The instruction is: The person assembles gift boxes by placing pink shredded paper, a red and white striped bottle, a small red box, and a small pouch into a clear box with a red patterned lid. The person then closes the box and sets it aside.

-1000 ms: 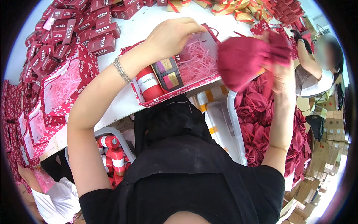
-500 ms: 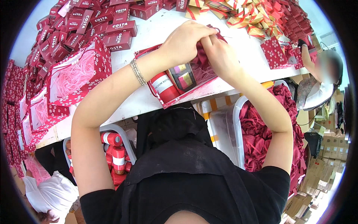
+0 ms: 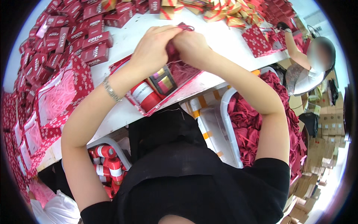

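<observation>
My left hand [image 3: 152, 49] and my right hand [image 3: 192, 45] meet above an open red floral gift box [image 3: 172, 100] on the white table. Between them they grip a dark red cloth pouch [image 3: 172, 51]; its thin cord loop [image 3: 187, 27] sticks up past my fingers. Both hands are closed, with the fingertips partly hidden behind one another. Inside the box, a red cylindrical bottle [image 3: 145, 95] with a white band lies beside a dark box with small windows [image 3: 163, 80]. Pink paper shreds [image 3: 184, 72] fill the side under my right hand.
Dark red cartons [image 3: 95, 54] are heaped at the far left, gold boxes with red ribbon [image 3: 231, 15] at the back. Shred-filled bags [image 3: 59, 95] stand left. Below the edge are a bin of bottles [image 3: 112, 168] and a tub of red pouches [image 3: 242, 123]. A co-worker [image 3: 307, 71] sits right.
The whole view has shifted and turned, so the table's things appear farther left. My hands stay together on the pouch, and my right hand's fingers now look more curled.
</observation>
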`<state>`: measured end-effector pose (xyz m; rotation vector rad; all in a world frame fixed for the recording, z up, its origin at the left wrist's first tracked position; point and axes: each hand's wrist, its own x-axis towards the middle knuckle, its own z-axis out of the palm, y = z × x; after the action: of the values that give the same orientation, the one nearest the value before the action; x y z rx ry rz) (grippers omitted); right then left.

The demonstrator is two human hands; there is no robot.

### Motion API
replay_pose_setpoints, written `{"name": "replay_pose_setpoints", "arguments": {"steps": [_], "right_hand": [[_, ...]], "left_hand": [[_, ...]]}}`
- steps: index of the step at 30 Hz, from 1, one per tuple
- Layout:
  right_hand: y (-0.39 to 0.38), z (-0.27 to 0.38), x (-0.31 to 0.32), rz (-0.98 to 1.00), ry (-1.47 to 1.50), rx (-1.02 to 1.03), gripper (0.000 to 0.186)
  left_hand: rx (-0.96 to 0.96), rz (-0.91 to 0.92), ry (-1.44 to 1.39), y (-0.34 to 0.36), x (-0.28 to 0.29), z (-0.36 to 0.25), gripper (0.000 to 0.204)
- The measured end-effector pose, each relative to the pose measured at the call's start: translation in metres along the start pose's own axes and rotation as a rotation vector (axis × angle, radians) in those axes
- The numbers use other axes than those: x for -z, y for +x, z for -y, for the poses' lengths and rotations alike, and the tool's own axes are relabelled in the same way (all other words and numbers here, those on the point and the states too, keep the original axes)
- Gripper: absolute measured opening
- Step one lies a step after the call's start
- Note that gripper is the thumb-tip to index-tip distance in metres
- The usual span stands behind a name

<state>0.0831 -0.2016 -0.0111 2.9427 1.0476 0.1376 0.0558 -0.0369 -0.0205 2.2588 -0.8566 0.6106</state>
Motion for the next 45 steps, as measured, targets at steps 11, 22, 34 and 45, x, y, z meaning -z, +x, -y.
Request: {"name": "replay_pose_setpoints", "arguments": {"steps": [11,22,34,45], "right_hand": [[-0.040,0.023,0.013,-0.338,0.083,-0.042,0.053],[-0.108,-0.043,-0.024,-0.320,-0.116,0.229,0.015],[-0.179,-0.280,-0.014,-0.219,-0.317,-0.166,0.049],[-0.010,0.055,0.040,-0.326,0.410,0.397,0.051]], "left_hand": [[0.026,0.014,0.043,0.009,0.004,0.001,0.054],[-0.017,-0.061,0.114,0.039,0.029,0.001,0.055],[0.496,0.086,0.875,-0.172,0.153,-0.031,0.042],[0.119,0.250,0.411,-0.142,0.088,-0.066,0.025]]}}
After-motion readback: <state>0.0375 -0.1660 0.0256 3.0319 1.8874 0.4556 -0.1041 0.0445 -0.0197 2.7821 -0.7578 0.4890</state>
